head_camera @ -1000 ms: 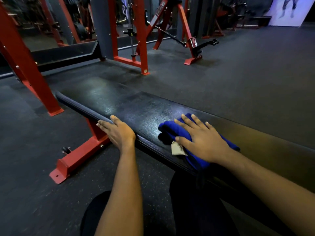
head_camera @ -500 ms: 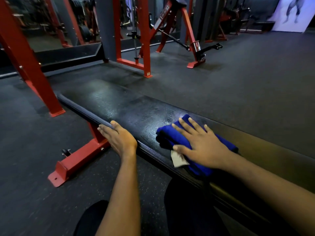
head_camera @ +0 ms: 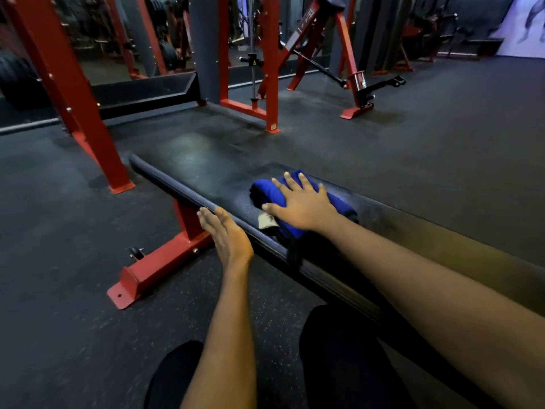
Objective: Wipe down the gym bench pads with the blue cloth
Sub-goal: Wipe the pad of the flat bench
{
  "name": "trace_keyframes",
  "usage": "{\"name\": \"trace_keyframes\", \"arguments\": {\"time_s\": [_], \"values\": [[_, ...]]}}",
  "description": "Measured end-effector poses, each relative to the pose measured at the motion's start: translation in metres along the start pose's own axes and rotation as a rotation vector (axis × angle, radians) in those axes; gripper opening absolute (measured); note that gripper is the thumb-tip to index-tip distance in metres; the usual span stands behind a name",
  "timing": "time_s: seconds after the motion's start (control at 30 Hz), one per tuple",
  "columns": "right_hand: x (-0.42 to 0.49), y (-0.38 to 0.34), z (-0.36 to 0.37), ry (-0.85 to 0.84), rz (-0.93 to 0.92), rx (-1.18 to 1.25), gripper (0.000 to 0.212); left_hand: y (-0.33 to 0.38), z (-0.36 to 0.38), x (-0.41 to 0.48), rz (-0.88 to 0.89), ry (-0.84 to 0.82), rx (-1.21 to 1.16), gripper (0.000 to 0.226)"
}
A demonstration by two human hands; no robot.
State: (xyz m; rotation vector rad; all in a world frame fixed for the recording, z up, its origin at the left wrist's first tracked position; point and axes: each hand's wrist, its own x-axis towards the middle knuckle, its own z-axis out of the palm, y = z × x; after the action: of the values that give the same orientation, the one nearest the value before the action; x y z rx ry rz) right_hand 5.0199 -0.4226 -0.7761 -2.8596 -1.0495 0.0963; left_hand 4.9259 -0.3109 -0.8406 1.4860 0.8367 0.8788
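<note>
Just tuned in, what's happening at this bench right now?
A person is cleaning a black bench pad. The right hand presses flat, fingers spread, on a folded blue cloth lying on top of the pad. The left hand rests with straight fingers on the pad's near edge, just above the bench's red frame. A pale tag sticks out from under the cloth beside the thumb.

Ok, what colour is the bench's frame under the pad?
The bench frame is red, seen in the head view.
</note>
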Motion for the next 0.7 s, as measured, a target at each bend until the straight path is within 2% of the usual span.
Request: {"name": "trace_keyframes", "arguments": {"time_s": [0.2, 0.33, 0.53, 0.63, 0.7], "values": [[-0.062, 0.002, 0.008, 0.053, -0.043, -0.04, 0.076, -0.009, -0.017, 0.005, 0.071, -0.038, -0.004, 0.057], [-0.019, -0.025, 0.006, 0.053, 0.043, -0.011, 0.073, -0.01, -0.029, 0.004, 0.098, -0.082, 0.002, 0.065], [0.051, -0.053, -0.002, 0.003, 0.111, 0.026, 0.075, -0.02, -0.051, 0.026, 0.113, -0.18, 0.059, 0.062], [0.027, -0.048, 0.001, 0.034, 0.072, 0.048, 0.074, -0.017, -0.057, 0.034, 0.119, -0.107, 0.081, 0.062], [0.002, -0.036, 0.005, 0.059, 0.05, 0.038, 0.072, -0.012, -0.055, 0.046, 0.106, -0.041, 0.083, 0.075]]}}
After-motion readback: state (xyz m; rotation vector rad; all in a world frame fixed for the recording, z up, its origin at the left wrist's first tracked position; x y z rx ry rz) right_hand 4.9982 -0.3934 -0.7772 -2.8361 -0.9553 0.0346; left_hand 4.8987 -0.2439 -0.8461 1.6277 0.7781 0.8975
